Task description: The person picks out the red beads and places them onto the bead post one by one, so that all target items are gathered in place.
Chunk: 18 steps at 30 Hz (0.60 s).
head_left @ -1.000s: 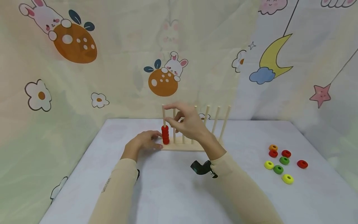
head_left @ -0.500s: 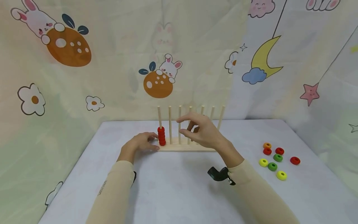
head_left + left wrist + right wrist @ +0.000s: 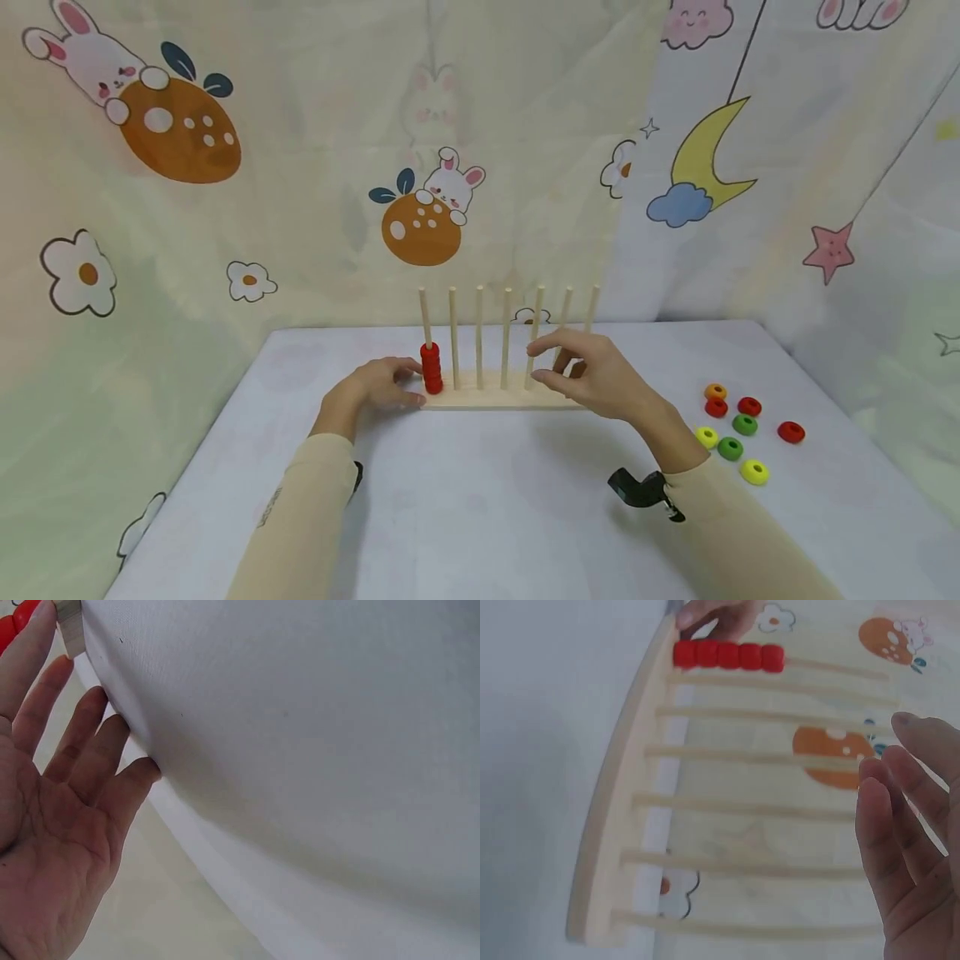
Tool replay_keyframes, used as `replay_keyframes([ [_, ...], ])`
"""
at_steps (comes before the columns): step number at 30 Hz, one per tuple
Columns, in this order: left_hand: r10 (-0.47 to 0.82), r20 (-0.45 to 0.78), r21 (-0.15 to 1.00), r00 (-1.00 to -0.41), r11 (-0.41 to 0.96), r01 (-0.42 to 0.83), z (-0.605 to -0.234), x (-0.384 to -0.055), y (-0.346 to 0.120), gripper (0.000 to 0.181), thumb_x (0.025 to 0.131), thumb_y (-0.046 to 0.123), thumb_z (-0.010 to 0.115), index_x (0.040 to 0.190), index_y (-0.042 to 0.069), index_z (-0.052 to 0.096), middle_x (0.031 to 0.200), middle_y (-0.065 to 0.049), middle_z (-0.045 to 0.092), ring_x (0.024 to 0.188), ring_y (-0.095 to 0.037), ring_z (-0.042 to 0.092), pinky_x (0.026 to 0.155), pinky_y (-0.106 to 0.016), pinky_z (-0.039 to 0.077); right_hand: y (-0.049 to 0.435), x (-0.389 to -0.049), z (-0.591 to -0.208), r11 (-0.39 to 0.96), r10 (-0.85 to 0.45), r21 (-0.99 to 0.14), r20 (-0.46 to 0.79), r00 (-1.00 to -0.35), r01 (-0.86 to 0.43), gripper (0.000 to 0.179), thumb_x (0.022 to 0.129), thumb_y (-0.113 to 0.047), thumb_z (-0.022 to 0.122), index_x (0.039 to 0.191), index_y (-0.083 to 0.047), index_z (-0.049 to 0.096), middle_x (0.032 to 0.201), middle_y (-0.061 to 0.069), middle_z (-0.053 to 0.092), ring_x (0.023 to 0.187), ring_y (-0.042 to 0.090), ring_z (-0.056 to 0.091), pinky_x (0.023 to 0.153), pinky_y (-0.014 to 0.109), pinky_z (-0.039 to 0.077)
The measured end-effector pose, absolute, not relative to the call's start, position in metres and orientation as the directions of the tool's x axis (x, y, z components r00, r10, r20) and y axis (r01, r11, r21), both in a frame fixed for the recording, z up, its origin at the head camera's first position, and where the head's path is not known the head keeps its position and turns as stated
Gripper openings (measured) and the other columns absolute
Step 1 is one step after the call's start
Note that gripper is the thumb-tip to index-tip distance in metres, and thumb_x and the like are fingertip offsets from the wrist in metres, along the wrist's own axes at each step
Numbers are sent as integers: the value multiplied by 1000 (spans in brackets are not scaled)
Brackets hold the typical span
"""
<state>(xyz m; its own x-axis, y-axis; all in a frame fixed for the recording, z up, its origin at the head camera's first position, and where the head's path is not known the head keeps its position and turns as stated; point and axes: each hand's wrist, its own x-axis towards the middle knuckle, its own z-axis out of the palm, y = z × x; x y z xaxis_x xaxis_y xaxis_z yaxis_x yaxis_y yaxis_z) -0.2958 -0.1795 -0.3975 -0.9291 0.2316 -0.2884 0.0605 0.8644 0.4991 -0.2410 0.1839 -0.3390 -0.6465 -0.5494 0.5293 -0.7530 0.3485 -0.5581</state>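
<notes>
A wooden peg rack (image 3: 487,402) with several upright dowels stands near the back of the table. Red beads (image 3: 431,369) are stacked on its leftmost dowel. My left hand (image 3: 378,385) touches the left end of the rack's base, its fingers (image 3: 86,731) extended and apart in the left wrist view. In front of the rack's right-hand dowels is my right hand (image 3: 600,375), thumb and forefinger spread with nothing between them. The right wrist view shows that hand (image 3: 922,847) beside the dowels, relaxed and holding nothing.
Loose beads lie on the right of the table: an orange bead (image 3: 716,391), several red, green and yellow ones, among them a yellow bead (image 3: 754,472). A patterned cloth (image 3: 322,167) hangs behind the white table (image 3: 465,517).
My right hand has moved from the leftmost dowel to the right and slightly down, past the other dowels. My left hand stays at the rack's left end. The view has shifted slightly.
</notes>
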Motion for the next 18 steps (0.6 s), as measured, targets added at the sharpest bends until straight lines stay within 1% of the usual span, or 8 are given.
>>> replay_keyframes([
  [5,243,-281,494,-929,866,77,-399,-294,-181,59,87,36,81,141,26,60,146,-13,57,138,-35,47,112,-64,38,207,-240,-350,407,-532,-547,509,-677,-731,31,89,-7,80,118,-17,71,108,1,74,70,9,64,56,26,56],
  [9,244,-280,487,-928,869,82,-399,-295,-180,59,88,37,81,141,26,59,147,-13,56,138,-36,47,111,-64,39,224,-239,-354,443,-514,-529,511,-689,-724,33,88,-5,80,118,-17,71,108,0,73,71,8,64,59,28,57],
  [14,241,-278,483,-930,872,81,-398,-296,-181,59,88,37,81,142,26,58,148,-14,56,139,-37,46,111,-64,38,238,-238,-357,485,-491,-516,508,-708,-706,35,87,-3,81,118,-18,71,110,-4,73,72,7,65,64,27,58],
  [18,248,-283,487,-926,869,84,-399,-296,-181,60,88,37,81,142,26,58,147,-14,56,138,-37,47,111,-64,38,247,-234,-359,525,-474,-493,508,-719,-694,36,86,-3,81,117,-18,71,110,-5,73,71,6,64,64,26,58],
])
